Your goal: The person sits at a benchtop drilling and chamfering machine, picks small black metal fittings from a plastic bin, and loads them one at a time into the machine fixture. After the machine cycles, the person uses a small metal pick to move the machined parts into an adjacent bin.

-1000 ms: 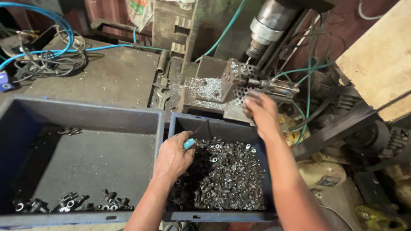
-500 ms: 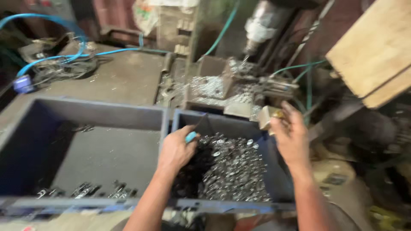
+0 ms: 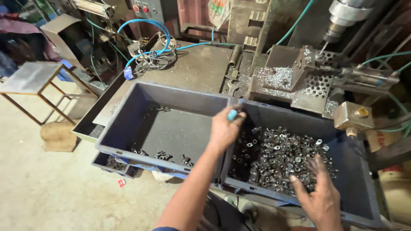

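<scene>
Grimy workshop floor of bare concrete (image 3: pixel 51 188) spreads to the left, and a dark steel machine bench (image 3: pixel 201 68) strewn with metal swarf fills the back, with a drill spindle (image 3: pixel 342 17) hanging at the upper right over a perforated fixture plate (image 3: pixel 319 85). Blue air hose (image 3: pixel 145 25) loops across the bench top beside a tangle of wires. Two dark blue plastic bins sit side by side in front of the bench: the left bin (image 3: pixel 128 115) is nearly bare, with only a few small metal fittings along its near wall, while the right bin (image 3: pixel 355 188) holds a heap of small silvery metal fittings (image 3: pixel 282 154). At the wall between the two bins, the left hand (image 3: pixel 224 128) is closed around a small tool with a light blue handle (image 3: pixel 232 114), which pokes out above the knuckles. Over the near side of the heap, the right hand (image 3: pixel 319 194) is spread flat, palm down, fingers splayed and holding nothing that can be seen; whether it touches the fittings cannot be told. A brass-capped block (image 3: pixel 353 115) sits just beyond the right bin's far corner.
</scene>
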